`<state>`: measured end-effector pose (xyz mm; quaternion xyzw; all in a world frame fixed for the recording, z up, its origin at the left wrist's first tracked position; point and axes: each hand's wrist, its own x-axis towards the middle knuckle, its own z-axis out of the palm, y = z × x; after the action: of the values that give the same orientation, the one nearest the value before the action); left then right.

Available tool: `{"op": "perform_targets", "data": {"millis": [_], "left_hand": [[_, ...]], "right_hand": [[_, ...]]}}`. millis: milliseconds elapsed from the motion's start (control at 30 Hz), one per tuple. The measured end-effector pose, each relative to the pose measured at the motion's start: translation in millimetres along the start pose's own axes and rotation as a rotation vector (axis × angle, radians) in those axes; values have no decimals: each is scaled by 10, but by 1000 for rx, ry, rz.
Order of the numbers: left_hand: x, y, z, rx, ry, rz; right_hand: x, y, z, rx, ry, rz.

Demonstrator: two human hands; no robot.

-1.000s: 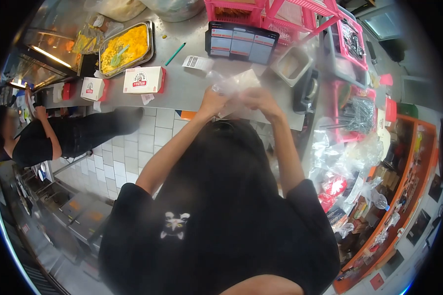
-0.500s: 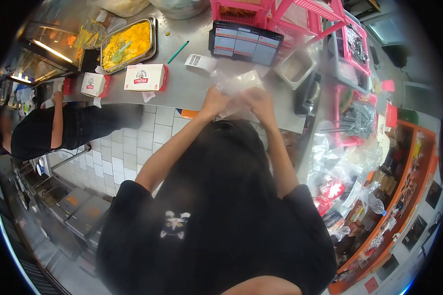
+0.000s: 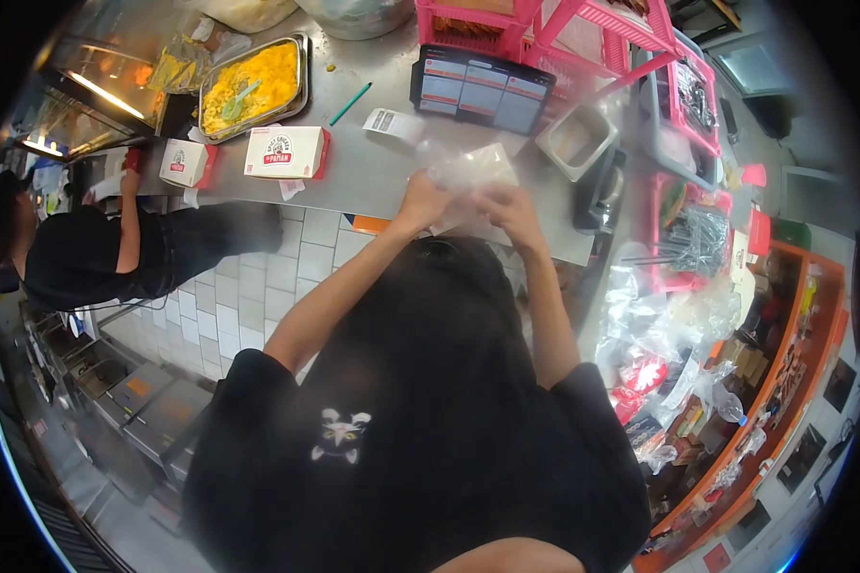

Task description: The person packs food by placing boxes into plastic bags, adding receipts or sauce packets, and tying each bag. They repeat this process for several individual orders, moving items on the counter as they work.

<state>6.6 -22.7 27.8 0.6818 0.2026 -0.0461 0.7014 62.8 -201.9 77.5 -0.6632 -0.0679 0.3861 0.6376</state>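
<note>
At the front edge of the steel counter, my left hand (image 3: 424, 202) grips the left side of a clear plastic bag (image 3: 461, 170). My right hand (image 3: 508, 212) pinches the bag's right side, its fingers bent inward. Something pale and flat shows through the plastic between the hands; what it is cannot be made out. Just behind the bag lies a printed paper slip (image 3: 395, 125), and beyond it a tablet (image 3: 481, 88) stands with its screen lit. A green pen (image 3: 351, 103) rests left of the slip.
Two white and red boxes (image 3: 282, 153) stand on the counter (image 3: 354, 170) at left, before a tray of yellow food (image 3: 248, 91). A co-worker (image 3: 86, 253) in black stands at far left. Right are a metal container (image 3: 577, 140), pink baskets (image 3: 693, 91) and plastic bags (image 3: 640, 306).
My right hand has shifted slightly right and down, its fingers more visible. The co-worker at left has moved a little to the right, with an arm nearer the red box.
</note>
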Motion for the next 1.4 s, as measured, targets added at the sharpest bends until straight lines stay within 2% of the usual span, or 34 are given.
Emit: {"op": "perform_targets", "data": {"millis": [100,167,233,300,333,400,433,500,533,600,633,700,733,800,833,900,967,1033,1067,1133,1167,1233,1267,1300,1333,1367,1400], "left_hand": [[-34,80,-3,-38,-36,-68],[-49,150,-10,-57,-42,-81],[-36,102,4,-78,-44,-94],[1,4,38,113,48,175],[9,-6,36,116,58,177],[1,-9,34,127,29,184],[-43,105,33,130,33,185],[-124,304,45,89,-36,36],[-117,287,64,88,-31,42],[-102,338,82,325,-27,341],[-103,420,55,325,-22,343],[-106,602,-44,545,-234,88],[-98,609,-84,543,-233,91],[-44,642,-223,246,-398,76],[13,560,-339,247,-395,82],[209,210,-645,121,-28,201],[470,-57,-963,-268,348,-214],[782,-301,-1055,-549,644,-472],[931,-355,-1052,-552,638,-476],[1124,-414,-973,-362,699,-394],[1135,-389,-917,-365,691,-395],[1155,-200,-844,-75,840,-93],[1119,-104,-822,-79,850,-87],[1012,20,-836,-3,737,51],[926,153,-968,91,651,198],[899,163,-967,103,718,514],[749,305,-951,213,794,640]], "right_hand": [[40,41,76,1,52,-30],[19,39,208,8,232,-171],[16,100,238,-71,282,-182],[-24,88,304,-122,331,-270],[-47,90,324,-120,322,-274],[-63,109,312,-375,369,-335],[-33,149,266,-372,365,-338],[40,255,174,-516,473,-339],[78,294,165,-518,470,-346],[158,314,148,-670,557,-517],[183,305,139,-670,553,-522],[221,291,116,-693,710,-437],[221,299,100,-696,711,-440],[242,303,60,-652,657,-402],[211,264,2,-653,657,-409],[22,142,-234,-493,764,-324],[-338,-69,-522,-593,1045,-302],[-575,128,-944,-770,1361,-255],[-629,368,-1227,-777,1365,-253],[-720,867,-1710,-1096,1278,1],[-757,804,-1693,-1101,1286,3],[-742,594,-1633,-333,1030,195],[-730,918,-1894,-322,955,63],[-707,1257,-2215,-308,856,-77],[-718,1130,-2207,-80,817,11],[-760,868,-2159,215,686,46],[-714,845,-2176,119,777,170]]}}
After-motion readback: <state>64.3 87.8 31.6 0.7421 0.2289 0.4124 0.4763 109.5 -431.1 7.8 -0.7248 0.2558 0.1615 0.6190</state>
